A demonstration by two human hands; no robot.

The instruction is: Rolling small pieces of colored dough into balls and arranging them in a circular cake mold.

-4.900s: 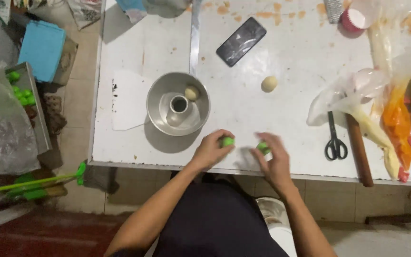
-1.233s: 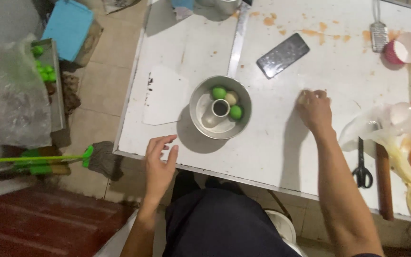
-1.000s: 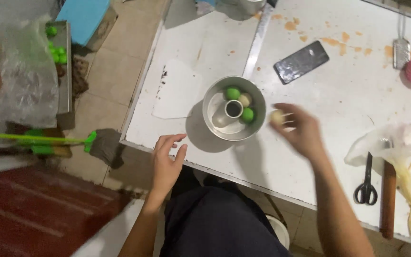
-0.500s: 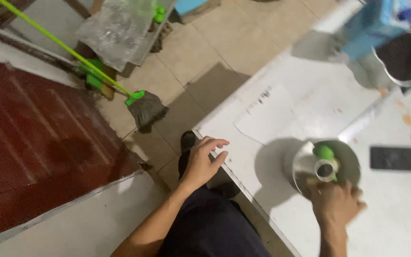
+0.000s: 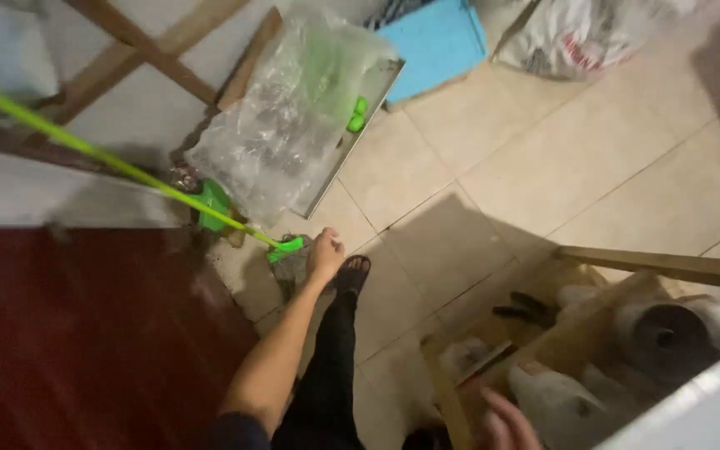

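My left hand (image 5: pixel 324 254) loose, half open, holding nothing, broom (image 5: pixel 210 204) just at 9 o'clock. Right hand (image 5: pixel 506 421) blurry, can't tell. Could bump broom, trip. Green balls (image 5: pixel 357 114) on tray (image 5: pixel 360 125) at 12.

right hand (image 5: pixel 506 425) cut off (blurred) — grip unclear

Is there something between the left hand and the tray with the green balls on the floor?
Yes. The left hand hangs beside the green broom head, whose handle slants up to the left. Between the hand and the green balls on the tray lies a crumpled clear plastic bag, covering most of the tray.
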